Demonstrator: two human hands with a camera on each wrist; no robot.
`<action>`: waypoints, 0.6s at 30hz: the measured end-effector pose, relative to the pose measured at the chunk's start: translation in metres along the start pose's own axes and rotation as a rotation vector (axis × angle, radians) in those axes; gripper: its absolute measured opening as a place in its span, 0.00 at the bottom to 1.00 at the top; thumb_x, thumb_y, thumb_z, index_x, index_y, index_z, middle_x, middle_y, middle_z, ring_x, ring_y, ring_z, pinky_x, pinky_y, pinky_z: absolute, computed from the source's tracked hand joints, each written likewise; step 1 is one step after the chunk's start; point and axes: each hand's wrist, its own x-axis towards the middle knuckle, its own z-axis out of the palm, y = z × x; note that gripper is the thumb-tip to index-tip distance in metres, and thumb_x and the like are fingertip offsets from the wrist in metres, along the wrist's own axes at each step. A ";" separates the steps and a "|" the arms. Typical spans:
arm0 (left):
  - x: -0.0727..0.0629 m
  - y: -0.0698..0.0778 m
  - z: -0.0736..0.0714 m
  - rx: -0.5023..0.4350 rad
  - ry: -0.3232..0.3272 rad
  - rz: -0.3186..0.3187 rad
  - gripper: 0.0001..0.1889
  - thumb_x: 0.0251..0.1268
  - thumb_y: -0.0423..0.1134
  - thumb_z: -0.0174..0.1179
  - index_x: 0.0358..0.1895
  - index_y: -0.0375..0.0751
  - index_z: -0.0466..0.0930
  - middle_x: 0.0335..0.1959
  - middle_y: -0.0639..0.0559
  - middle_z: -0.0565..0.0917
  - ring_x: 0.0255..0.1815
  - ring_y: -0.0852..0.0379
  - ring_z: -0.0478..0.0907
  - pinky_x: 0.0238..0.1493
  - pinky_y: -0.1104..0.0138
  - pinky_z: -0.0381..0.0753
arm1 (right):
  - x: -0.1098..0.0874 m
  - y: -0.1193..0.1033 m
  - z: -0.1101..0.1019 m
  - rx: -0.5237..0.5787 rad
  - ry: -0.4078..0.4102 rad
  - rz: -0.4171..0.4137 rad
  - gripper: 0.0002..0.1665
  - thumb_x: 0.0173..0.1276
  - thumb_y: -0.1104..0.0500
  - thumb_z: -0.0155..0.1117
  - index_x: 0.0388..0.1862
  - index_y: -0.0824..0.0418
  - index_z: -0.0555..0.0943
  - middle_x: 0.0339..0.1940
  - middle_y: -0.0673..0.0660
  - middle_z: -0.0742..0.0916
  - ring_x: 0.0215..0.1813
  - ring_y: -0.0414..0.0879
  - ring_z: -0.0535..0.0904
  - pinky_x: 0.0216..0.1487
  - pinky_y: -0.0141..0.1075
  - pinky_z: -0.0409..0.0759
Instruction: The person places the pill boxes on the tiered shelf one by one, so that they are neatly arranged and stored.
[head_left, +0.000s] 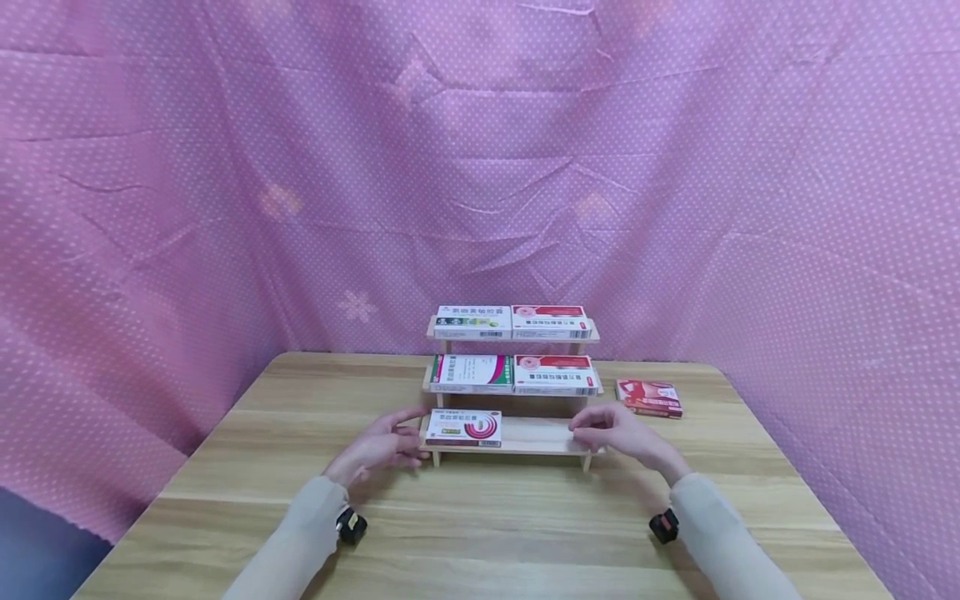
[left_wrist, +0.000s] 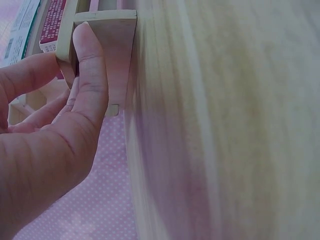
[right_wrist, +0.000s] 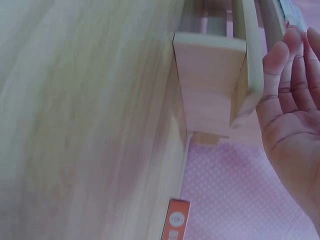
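A small three-tier wooden shelf stands on the table. My left hand holds the left end of its lowest board, thumb and fingers on either side of the board in the left wrist view. Beside that hand, a white medicine box with a red ring pattern lies on the left half of the lowest tier. Over the right end of the same tier is my right hand; its fingers look extended in the right wrist view, with nothing seen held. Whether they touch the board is unclear.
The middle tier bears a green-and-magenta box and a red-and-white box. On the top tier lie a green-and-white box and another red-and-white box. A red box rests on the table right of the shelf. Pink cloth hangs behind.
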 end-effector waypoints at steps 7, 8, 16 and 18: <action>0.001 0.001 0.002 0.009 -0.005 0.003 0.36 0.66 0.27 0.54 0.77 0.39 0.52 0.54 0.33 0.77 0.46 0.44 0.83 0.53 0.51 0.85 | -0.007 0.009 -0.015 0.014 0.027 0.019 0.17 0.69 0.53 0.64 0.47 0.66 0.82 0.38 0.57 0.86 0.36 0.43 0.79 0.37 0.38 0.83; 0.001 0.000 0.002 0.010 -0.007 0.003 0.36 0.66 0.27 0.54 0.77 0.39 0.52 0.54 0.33 0.77 0.46 0.44 0.83 0.52 0.51 0.85 | -0.008 0.011 -0.018 0.018 0.022 0.017 0.18 0.69 0.53 0.64 0.47 0.66 0.82 0.36 0.56 0.86 0.34 0.43 0.79 0.36 0.38 0.82; 0.001 0.000 0.001 0.016 -0.002 0.003 0.36 0.66 0.27 0.54 0.77 0.39 0.53 0.56 0.33 0.77 0.45 0.45 0.84 0.52 0.52 0.85 | -0.015 0.026 -0.046 0.063 0.044 0.003 0.21 0.72 0.55 0.60 0.49 0.73 0.77 0.28 0.50 0.80 0.28 0.40 0.75 0.33 0.35 0.78; 0.001 0.000 0.001 0.014 -0.008 0.003 0.36 0.66 0.27 0.54 0.77 0.39 0.52 0.56 0.33 0.77 0.45 0.46 0.84 0.52 0.52 0.85 | -0.017 0.032 -0.052 0.080 0.077 0.024 0.21 0.71 0.55 0.62 0.50 0.73 0.76 0.31 0.50 0.81 0.28 0.39 0.74 0.32 0.33 0.77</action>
